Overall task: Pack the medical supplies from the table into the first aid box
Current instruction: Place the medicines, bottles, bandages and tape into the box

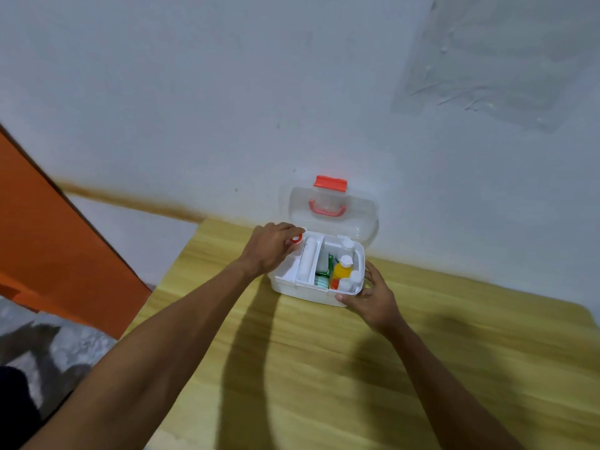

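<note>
A white first aid box (305, 292) stands open at the far edge of the wooden table (357, 368), its clear lid (334, 212) with a red latch and handle leaning back against the wall. Inside sit a white inner tray (306, 259) on the left, green packets (324, 272), a yellow bottle (341, 271) and white bottles (352, 280). My left hand (271, 246) hovers over the box's left end, pinching a small red and white tape roll (296, 238). My right hand (370, 295) grips the box's front right corner.
A pale wall rises directly behind the box. An orange panel (55, 241) stands to the left beyond the table's left edge. Bare wood stretches from the box toward me.
</note>
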